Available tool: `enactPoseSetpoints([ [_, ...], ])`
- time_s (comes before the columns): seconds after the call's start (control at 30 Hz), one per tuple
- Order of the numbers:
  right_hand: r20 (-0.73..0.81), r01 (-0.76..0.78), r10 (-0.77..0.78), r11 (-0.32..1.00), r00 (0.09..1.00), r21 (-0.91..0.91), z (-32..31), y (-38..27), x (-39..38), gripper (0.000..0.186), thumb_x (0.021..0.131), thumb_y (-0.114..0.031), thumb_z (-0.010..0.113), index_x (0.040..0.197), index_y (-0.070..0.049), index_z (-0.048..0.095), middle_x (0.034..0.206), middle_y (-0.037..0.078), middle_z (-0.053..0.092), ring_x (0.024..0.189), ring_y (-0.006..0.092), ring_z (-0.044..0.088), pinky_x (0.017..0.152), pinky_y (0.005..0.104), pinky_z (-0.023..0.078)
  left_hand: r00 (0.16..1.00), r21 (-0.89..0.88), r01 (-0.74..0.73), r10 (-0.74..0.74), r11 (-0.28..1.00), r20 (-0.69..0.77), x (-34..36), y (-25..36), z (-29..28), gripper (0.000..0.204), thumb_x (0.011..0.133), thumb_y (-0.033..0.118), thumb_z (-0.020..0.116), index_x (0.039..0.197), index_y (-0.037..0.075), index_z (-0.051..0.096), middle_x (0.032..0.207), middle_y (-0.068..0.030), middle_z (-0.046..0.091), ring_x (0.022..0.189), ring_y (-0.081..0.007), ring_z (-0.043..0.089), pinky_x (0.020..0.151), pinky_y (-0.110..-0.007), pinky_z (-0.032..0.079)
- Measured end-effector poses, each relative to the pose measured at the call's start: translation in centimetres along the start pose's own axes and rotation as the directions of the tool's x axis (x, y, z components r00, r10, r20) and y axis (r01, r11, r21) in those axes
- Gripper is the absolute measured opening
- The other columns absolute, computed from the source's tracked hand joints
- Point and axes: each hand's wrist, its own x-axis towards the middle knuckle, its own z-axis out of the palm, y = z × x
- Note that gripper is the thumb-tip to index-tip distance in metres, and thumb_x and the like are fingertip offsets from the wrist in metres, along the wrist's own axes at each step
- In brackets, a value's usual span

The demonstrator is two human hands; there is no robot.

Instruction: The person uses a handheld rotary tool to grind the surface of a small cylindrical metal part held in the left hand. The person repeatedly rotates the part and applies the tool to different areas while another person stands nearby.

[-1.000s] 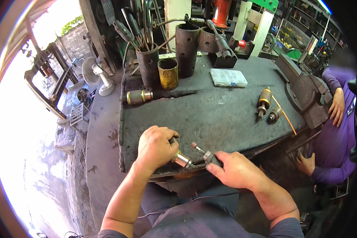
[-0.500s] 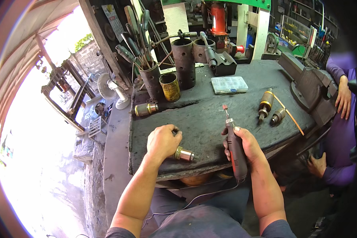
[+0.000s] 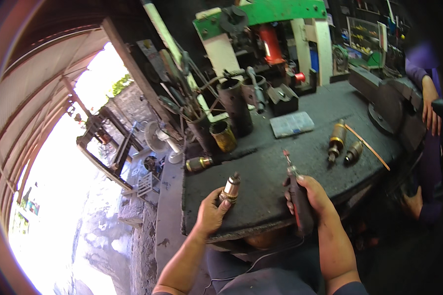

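Observation:
My left hand [image 3: 210, 216] grips a motor armature [image 3: 231, 187] by its lower part, with the shiny copper commutator and shaft end pointing up above the bench. My right hand [image 3: 316, 194] is wrapped round a dark corded rotary tool [image 3: 300, 205], whose small pinkish-red tip [image 3: 286, 153] points away from me. The tip is apart from the armature. More armatures lie on the bench: a small one [image 3: 199, 163] at the left, a larger one [image 3: 337, 140] and a short one [image 3: 354, 152] at the right, beside a thin wooden stick [image 3: 368, 147].
A dark workbench [image 3: 261, 162] spans the middle. Behind stand a yellow can [image 3: 223, 137], metal tubes with tools [image 3: 235, 105], a clear compartment box [image 3: 292, 124] and a black box [image 3: 283, 101]. A vise [image 3: 391, 105] sits at right, near another person's hand [image 3: 431, 105]. A fan [image 3: 157, 137] stands at left.
My left hand has turned the armature from lying nearly flat to pointing up. The rotary tool stays in my right hand. The whole view has tilted and shifted.

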Motion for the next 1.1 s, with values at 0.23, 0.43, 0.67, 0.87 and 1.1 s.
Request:
enactPoseSetpoints([
  [0.23,0.027,0.029,-0.028,0.999,0.999,-0.044,0.3,0.0,-0.3,0.054,0.108,-0.051,0.070,0.127,0.000,0.068,0.087,0.013,0.074,0.069,0.0244,0.073,0.063,0.0409,0.062,0.984,-0.791,0.149,-0.012,0.593,0.177,-1.1,1.3,2.8,0.074,0.119,0.061,0.059,0.161,0.000,0.058,0.136,-0.0169,0.075,0.118,-0.0270,0.076,0.105,-0.043,0.062],
  [0.43,0.023,0.019,-0.019,1.000,1.000,-0.023,0.2,0.2,-0.3,0.054,0.108,-0.051,0.071,0.127,0.000,0.068,0.087,0.013,0.074,0.070,0.0246,0.072,0.064,0.0406,0.061,0.954,-0.902,0.247,0.075,0.353,0.291,-0.9,2.6,2.7,0.075,0.120,0.062,0.054,0.163,0.000,0.057,0.134,-0.0168,0.075,0.118,-0.0268,0.076,0.106,-0.044,0.063],
  [0.67,0.024,0.012,-0.011,0.999,1.000,-0.039,0.5,-0.2,-0.4,0.059,0.105,-0.054,0.071,0.125,0.001,0.067,0.086,0.015,0.073,0.067,0.0264,0.072,0.063,0.0428,0.062,0.927,-0.922,0.335,0.110,0.194,0.360,-0.9,2.6,2.5,0.080,0.119,0.067,0.054,0.164,0.000,0.055,0.133,-0.0178,0.074,0.118,-0.0294,0.076,0.108,-0.048,0.063],
  [0.87,0.027,0.017,-0.016,0.999,1.000,-0.045,0.5,-0.2,-0.4,0.060,0.106,-0.055,0.072,0.126,0.001,0.067,0.087,0.015,0.073,0.067,0.0266,0.072,0.064,0.0430,0.062,0.907,-0.913,0.385,0.125,0.136,0.401,-0.8,3.2,2.6,0.083,0.117,0.069,0.056,0.163,0.000,0.054,0.131,-0.0184,0.072,0.119,-0.0308,0.074,0.108,-0.050,0.062],
  [1.1,0.024,0.004,-0.003,1.000,1.000,-0.030,0.2,-0.1,-0.3,0.061,0.105,-0.056,0.073,0.127,0.001,0.067,0.087,0.015,0.073,0.068,0.0269,0.072,0.064,0.0426,0.062,0.885,-0.904,0.422,0.186,0.067,0.427,-1.0,3.0,3.2,0.091,0.109,0.073,0.068,0.160,0.000,0.055,0.117,-0.0158,0.068,0.105,-0.0279,0.067,0.094,-0.044,0.058],
])
